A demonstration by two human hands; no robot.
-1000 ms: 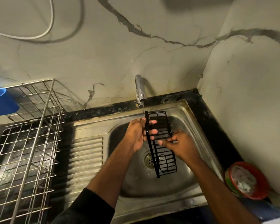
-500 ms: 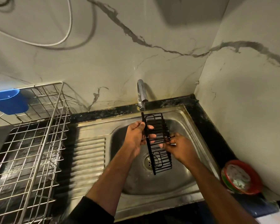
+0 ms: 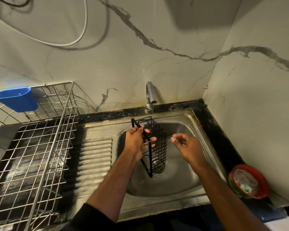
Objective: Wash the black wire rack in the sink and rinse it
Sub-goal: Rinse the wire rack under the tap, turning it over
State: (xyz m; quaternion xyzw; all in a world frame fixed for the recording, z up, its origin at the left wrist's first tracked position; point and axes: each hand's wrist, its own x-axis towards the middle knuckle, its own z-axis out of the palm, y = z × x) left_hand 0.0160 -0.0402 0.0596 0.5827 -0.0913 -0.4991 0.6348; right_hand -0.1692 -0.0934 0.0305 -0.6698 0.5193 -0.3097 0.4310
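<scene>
Under the running tap (image 3: 150,95), over the sink (image 3: 207,157) basin, the black wire rack (image 3: 157,144) hangs on end, pinched at its frame edge by the left hand (image 3: 136,141). Just right, the right hand (image 3: 186,145) is loosely curled, empty. Light, stiff, probably slippery wet; grip the solid frame bars.

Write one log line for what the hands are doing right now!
left hand: holds black wire rack | right hand: off rack, empty | steel tap: running | place: over steel sink
</scene>
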